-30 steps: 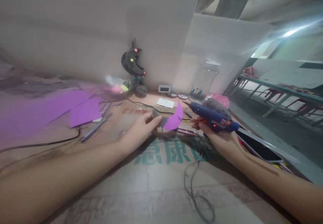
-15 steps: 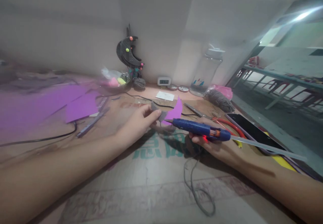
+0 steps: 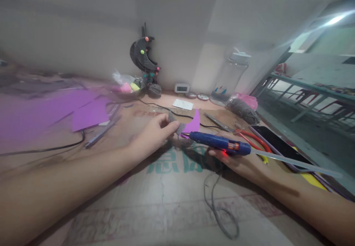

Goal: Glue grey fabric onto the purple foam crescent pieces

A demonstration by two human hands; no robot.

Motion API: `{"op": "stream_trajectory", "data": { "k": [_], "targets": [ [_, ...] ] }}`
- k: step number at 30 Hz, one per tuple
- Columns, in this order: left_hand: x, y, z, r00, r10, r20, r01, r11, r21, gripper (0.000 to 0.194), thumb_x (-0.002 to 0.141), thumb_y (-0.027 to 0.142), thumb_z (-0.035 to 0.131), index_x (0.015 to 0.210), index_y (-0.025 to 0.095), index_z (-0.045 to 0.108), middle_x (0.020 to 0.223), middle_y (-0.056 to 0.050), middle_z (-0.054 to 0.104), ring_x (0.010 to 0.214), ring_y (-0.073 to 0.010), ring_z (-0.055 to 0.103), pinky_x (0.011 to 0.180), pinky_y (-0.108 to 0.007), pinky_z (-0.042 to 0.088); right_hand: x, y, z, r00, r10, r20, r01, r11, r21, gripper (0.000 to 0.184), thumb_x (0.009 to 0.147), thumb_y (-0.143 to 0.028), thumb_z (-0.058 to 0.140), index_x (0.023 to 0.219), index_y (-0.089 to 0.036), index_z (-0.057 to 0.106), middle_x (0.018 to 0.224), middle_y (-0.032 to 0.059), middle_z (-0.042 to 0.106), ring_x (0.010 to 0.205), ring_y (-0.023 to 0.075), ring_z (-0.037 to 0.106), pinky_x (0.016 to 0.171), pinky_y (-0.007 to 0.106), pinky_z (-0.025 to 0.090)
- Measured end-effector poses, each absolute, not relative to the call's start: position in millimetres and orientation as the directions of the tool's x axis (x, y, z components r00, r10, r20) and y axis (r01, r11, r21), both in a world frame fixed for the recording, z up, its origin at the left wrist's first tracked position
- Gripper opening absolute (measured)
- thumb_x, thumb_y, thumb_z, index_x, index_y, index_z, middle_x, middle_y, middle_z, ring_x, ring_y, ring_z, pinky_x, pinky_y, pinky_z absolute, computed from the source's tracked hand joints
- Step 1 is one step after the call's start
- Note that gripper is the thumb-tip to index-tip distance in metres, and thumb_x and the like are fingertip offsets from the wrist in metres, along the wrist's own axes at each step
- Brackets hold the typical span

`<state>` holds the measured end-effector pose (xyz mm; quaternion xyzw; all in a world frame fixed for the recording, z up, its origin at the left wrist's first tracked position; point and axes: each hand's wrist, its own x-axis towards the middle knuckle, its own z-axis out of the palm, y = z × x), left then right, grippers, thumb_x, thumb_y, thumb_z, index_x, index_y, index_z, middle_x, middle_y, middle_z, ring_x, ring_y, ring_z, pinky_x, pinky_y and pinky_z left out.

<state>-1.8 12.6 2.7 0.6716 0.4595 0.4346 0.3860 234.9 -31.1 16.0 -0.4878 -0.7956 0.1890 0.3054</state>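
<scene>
Pinched in my left hand (image 3: 162, 127) is a purple crescent cutout (image 3: 194, 123), its near end wrapped in grey yarn (image 3: 180, 127). My right hand (image 3: 227, 153) is closed around a blue hot glue gun (image 3: 219, 142), which points left. The gun's nozzle is at the boundary between the wrapped part and the bare purple; whether it touches cannot be made out. A clear glue stick (image 3: 294, 161) sticks out of the gun's back, and a red light glows by my fingers. Loose grey yarn (image 3: 219, 216) trails in a loop on the board below.
Scissors with red handles (image 3: 255, 139) and a phone (image 3: 277, 142) lie at the right. Behind stand a clear bottle (image 3: 229, 76), a small digital clock (image 3: 182, 88) and a dark crescent ornament (image 3: 141, 55). Purple sheets (image 3: 90, 115) and a black cord (image 3: 55, 151) are at the left.
The view has shifted slightly. The glue gun's nozzle now sits a little closer over the edge of the yarn wrapping. Both hands keep their hold.
</scene>
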Motion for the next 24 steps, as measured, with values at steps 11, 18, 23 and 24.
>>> {"op": "stream_trajectory", "data": {
  "k": [11,18,23,24],
  "targets": [
    [-1.4,12.5,1.2,0.219,0.949,0.226,0.251,-0.278,0.927,0.025,0.083,0.038,0.055,0.066,0.021,0.049,0.062,0.002,0.059,0.061,-0.0143,0.055,0.060,-0.025,0.039,234.8,-33.3,14.7,-0.394,0.866,0.308,0.720,0.499,-0.482,0.020,0.080,-0.042,0.063,0.073,-0.024,0.057,0.070,0.0011,0.063,0.063,0.0185,0.058,0.054,0.030,0.041],
    [-1.3,13.1,0.3,0.235,0.948,0.213,0.231,-0.267,0.936,0.025,0.083,0.037,0.055,0.066,0.020,0.050,0.061,0.002,0.060,0.061,-0.0142,0.055,0.060,-0.025,0.040,237.3,-29.5,15.2,-0.441,0.847,0.297,0.727,0.531,-0.435,0.022,0.079,-0.044,0.064,0.074,-0.024,0.056,0.066,0.0005,0.060,0.059,0.0172,0.056,0.051,0.029,0.040],
    [-1.1,12.4,1.2,0.236,0.952,0.196,0.213,-0.247,0.945,0.024,0.083,0.037,0.055,0.065,0.021,0.049,0.060,0.002,0.061,0.058,-0.0136,0.054,0.058,-0.025,0.038,238.4,-27.7,13.5,-0.444,0.839,0.315,0.726,0.543,-0.422,0.021,0.079,-0.043,0.063,0.074,-0.024,0.056,0.068,0.0011,0.062,0.061,0.0176,0.057,0.052,0.029,0.041],
    [-1.1,12.1,1.5,0.233,0.952,0.197,0.218,-0.248,0.944,0.025,0.083,0.037,0.055,0.065,0.021,0.049,0.060,0.002,0.061,0.058,-0.0136,0.054,0.058,-0.025,0.038,238.2,-28.1,14.0,-0.446,0.839,0.311,0.730,0.542,-0.417,0.020,0.079,-0.042,0.064,0.074,-0.024,0.056,0.068,0.0011,0.063,0.061,0.0177,0.058,0.052,0.029,0.041]
  ]
}}
